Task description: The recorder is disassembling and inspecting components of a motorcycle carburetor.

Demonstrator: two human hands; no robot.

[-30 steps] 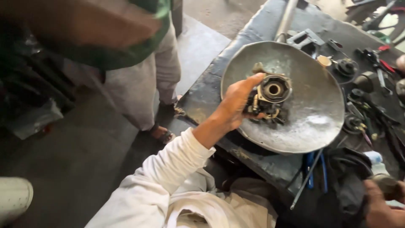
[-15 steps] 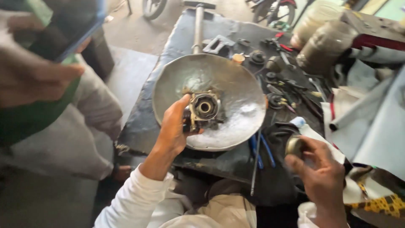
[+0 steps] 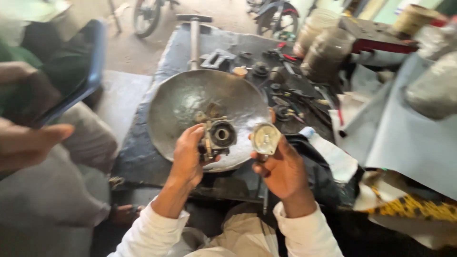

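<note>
A wide metal bowl [image 3: 190, 102] sits on the bench [image 3: 143, 162], near its front-left part. Over the bowl's near rim the left hand [image 3: 186, 159] holds a carburetor body [image 3: 218, 137]; just to its right, apart from it, the right hand [image 3: 282, 169] holds a round metal cover [image 3: 265, 138]. Behind the bowl stands an upright T-handled tool [image 3: 194, 38]. Small parts and hand tools [image 3: 281, 90] lie scattered right of the bowl — jars [image 3: 323, 47] stand behind them. Another person's hand [image 3: 28, 143] is at far left, off the bench.
</note>
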